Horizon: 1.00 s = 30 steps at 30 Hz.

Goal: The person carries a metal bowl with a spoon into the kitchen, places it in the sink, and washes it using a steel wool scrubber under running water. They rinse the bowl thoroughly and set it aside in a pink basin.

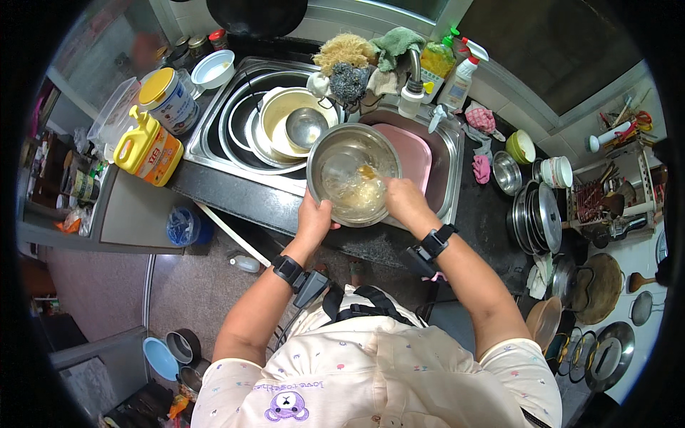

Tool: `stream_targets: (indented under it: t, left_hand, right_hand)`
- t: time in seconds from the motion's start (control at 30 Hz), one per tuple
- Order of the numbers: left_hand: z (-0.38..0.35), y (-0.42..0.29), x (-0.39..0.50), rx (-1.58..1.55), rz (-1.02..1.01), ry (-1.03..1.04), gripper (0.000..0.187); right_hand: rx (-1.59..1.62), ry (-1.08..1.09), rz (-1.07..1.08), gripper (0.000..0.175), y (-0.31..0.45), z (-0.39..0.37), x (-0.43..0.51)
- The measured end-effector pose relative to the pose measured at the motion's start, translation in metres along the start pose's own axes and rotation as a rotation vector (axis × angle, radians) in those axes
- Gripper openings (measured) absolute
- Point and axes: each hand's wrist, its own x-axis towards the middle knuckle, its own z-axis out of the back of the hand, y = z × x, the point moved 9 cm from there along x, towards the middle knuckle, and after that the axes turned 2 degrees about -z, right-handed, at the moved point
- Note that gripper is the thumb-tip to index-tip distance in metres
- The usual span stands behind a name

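Note:
A stainless steel bowl tilts above the front edge of a double sink, with cloudy, stirred-up liquid in it. My left hand grips its near left rim, thumb on the inside wall. At the bowl's right side is my right hand, its fingers curled and partly blurred over the rim. Just beyond those fingers, a small yellow-brown object shows in the liquid; whether my right hand holds it is unclear. Behind the bowl, a pink plastic basin sits in the right sink compartment.
Nested basins and a cream-coloured bowl fill the left compartment. Scrubbers and cloths crowd round the faucet. A yellow detergent jug stands left; stacked pot lids are at right. Below the counter is a blue bin.

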Motion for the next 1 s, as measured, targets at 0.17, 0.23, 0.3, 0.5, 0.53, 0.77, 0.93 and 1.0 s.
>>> stream_targets:
  t: [0.17, 0.23, 0.3, 0.5, 0.53, 0.77, 0.93, 1.0]
  left_hand:
    - [-0.002, -0.007, -0.004, 0.029, -0.009, -0.062, 0.053]
    - [-0.005, -0.008, -0.007, 0.044, -0.028, -0.120, 0.052]
    - [-0.012, -0.007, -0.010, 0.040, -0.035, -0.153, 0.047]
    - [-0.033, 0.005, -0.026, -0.047, 0.106, -0.158, 0.037]
    - [-0.034, 0.005, -0.031, -0.059, 0.112, -0.177, 0.037]
    - [-0.026, 0.007, -0.069, -0.102, 0.152, -0.321, 0.037]
    - [0.016, 0.015, -0.116, -0.115, 0.120, -0.410, 0.035]
    - [0.042, 0.024, -0.145, -0.139, 0.127, -0.485, 0.037]
  right_hand:
    - [-0.171, 0.011, 0.073, 0.015, -0.010, 0.008, -0.021]
    - [-0.030, 0.153, 0.041, 0.019, -0.009, -0.011, -0.029]
    - [0.213, 0.148, 0.086, 0.020, 0.003, -0.018, -0.034]
    - [0.389, 0.116, 0.204, 0.023, -0.011, -0.010, -0.006]
    - [0.205, 0.086, 0.198, 0.024, -0.025, -0.003, 0.005]
    - [1.109, 0.527, -0.121, 0.014, -0.091, -0.014, 0.020]
    - [1.271, 0.492, -0.328, 0.013, -0.120, -0.033, 0.015]
    - [1.259, 0.509, -0.421, 0.017, -0.122, -0.049, 0.011]
